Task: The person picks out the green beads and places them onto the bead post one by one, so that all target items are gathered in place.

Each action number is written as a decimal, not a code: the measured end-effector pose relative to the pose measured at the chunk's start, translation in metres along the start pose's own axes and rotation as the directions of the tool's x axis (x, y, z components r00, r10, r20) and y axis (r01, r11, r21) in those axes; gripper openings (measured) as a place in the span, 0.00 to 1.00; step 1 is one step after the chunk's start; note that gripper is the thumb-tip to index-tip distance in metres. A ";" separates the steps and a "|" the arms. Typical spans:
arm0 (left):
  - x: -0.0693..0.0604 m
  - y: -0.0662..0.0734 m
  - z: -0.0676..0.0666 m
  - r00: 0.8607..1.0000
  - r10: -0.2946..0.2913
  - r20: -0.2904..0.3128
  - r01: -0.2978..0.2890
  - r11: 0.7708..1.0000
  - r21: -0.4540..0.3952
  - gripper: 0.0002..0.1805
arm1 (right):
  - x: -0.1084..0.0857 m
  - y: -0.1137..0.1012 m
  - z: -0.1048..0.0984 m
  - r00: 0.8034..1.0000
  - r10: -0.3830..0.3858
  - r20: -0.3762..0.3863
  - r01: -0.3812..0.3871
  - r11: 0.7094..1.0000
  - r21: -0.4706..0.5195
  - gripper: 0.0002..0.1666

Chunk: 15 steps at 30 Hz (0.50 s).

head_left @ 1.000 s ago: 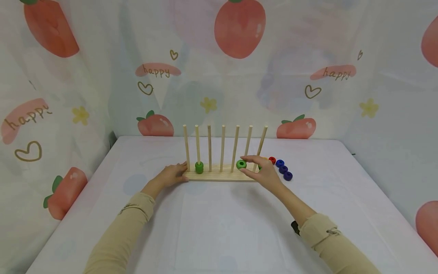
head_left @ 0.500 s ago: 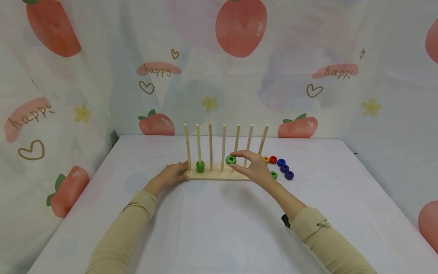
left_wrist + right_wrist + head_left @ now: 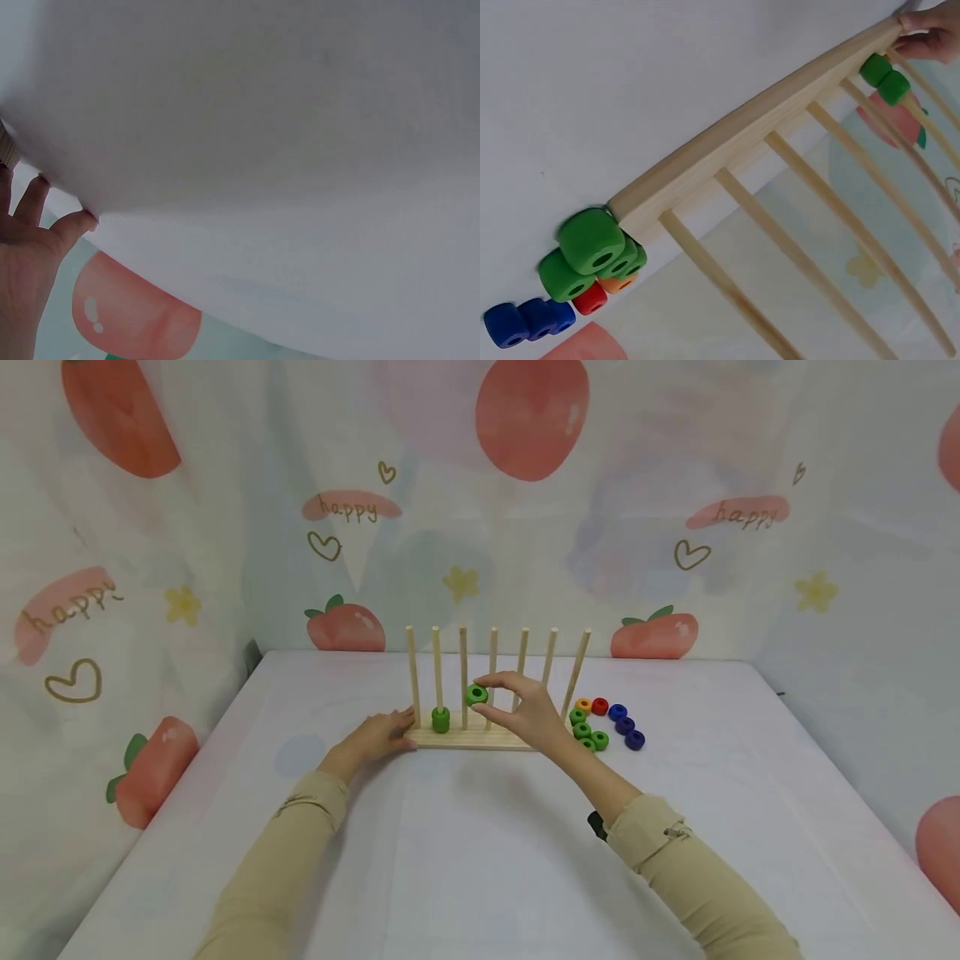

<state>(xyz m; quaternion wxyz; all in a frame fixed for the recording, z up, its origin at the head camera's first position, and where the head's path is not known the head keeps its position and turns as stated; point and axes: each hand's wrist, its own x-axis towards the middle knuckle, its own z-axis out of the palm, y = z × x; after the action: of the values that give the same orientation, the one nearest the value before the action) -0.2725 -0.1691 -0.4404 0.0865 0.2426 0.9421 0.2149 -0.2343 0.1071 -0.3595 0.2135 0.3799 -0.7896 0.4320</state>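
Note:
A wooden peg stand (image 3: 472, 740) with a row of upright pegs sits in the middle of the table in the head view. My left hand (image 3: 373, 737) holds the stand's left end, thumb in front and fingers farther back. Between thumb and fingertips, my right hand (image 3: 531, 710) pinches a green bead (image 3: 476, 700), raised in front of the pegs near the third from the left. Two green beads (image 3: 885, 79) are stacked low on the second peg, clearest in the right wrist view. That view does not show the right hand or its bead.
Right of the stand, several loose green beads (image 3: 582, 730) lie close together. A yellow-orange bead (image 3: 583, 704), a red bead (image 3: 600, 706) and several blue beads (image 3: 625, 725) curve around them. A patterned cloth (image 3: 480, 568) hangs behind the table (image 3: 465, 852).
My right hand has carried the green bead leftward and slightly up along the pegs, uncovering the loose beads on the right. The left hand stays at the stand's end.

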 end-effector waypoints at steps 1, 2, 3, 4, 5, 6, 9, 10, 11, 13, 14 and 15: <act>0.000 0.001 0.000 1.000 -0.003 0.003 0.003 1.000 -0.001 0.36 | 0.002 -0.002 0.000 1.000 0.000 0.006 0.000 1.000 0.005 0.19; 0.000 0.001 0.000 1.000 -0.009 0.006 0.009 1.000 -0.003 0.36 | 0.005 -0.004 0.001 1.000 -0.004 0.011 0.004 1.000 0.011 0.19; 0.000 0.002 0.000 1.000 -0.015 0.009 0.015 1.000 -0.004 0.36 | 0.007 -0.006 0.002 1.000 -0.007 0.013 0.007 1.000 0.014 0.19; 0.000 0.003 0.000 1.000 -0.022 0.011 0.022 1.000 -0.008 0.36 | 0.010 -0.008 0.002 1.000 -0.015 0.015 0.014 1.000 0.018 0.19; 0.000 0.003 0.000 1.000 -0.027 0.011 0.027 1.000 -0.012 0.37 | 0.012 -0.009 0.003 1.000 -0.025 0.014 0.024 0.999 0.023 0.19; 0.000 0.003 0.000 0.999 -0.030 0.010 0.030 0.999 -0.016 0.37 | 0.015 -0.011 0.003 0.999 -0.033 0.008 0.033 0.999 0.025 0.19; 0.000 0.003 0.001 1.000 -0.029 -0.003 0.029 0.999 -0.025 0.37 | 0.024 -0.014 0.004 0.999 -0.051 -0.009 0.052 0.998 0.025 0.19; 0.000 0.003 0.001 1.000 -0.028 -0.007 0.028 0.999 -0.031 0.37 | 0.027 -0.015 0.004 0.998 -0.057 -0.013 0.057 0.998 0.025 0.19; 0.000 0.003 0.001 1.000 -0.027 -0.007 0.027 0.999 -0.036 0.37 | 0.030 -0.015 0.004 0.998 -0.059 -0.015 0.060 0.998 0.024 0.19; 0.000 0.002 0.001 1.000 -0.027 -0.006 0.027 0.999 -0.042 0.37 | 0.034 -0.016 0.003 0.998 -0.060 -0.014 0.060 0.998 0.024 0.19; 0.000 0.002 0.001 1.000 -0.028 -0.004 0.028 0.999 -0.044 0.37 | 0.037 -0.016 0.003 0.998 -0.060 -0.013 0.061 0.998 0.021 0.18; 0.000 0.002 0.001 1.000 -0.029 -0.004 0.028 0.999 -0.043 0.37 | 0.039 -0.016 0.003 0.998 -0.063 -0.012 0.063 0.998 0.019 0.18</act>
<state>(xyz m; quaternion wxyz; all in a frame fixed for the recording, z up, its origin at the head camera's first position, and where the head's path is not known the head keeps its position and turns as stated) -0.2721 -0.1674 -0.4401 0.0927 0.2268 0.9407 0.2345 -0.2462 0.0829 -0.3268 0.2279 0.4042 -0.7716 0.4351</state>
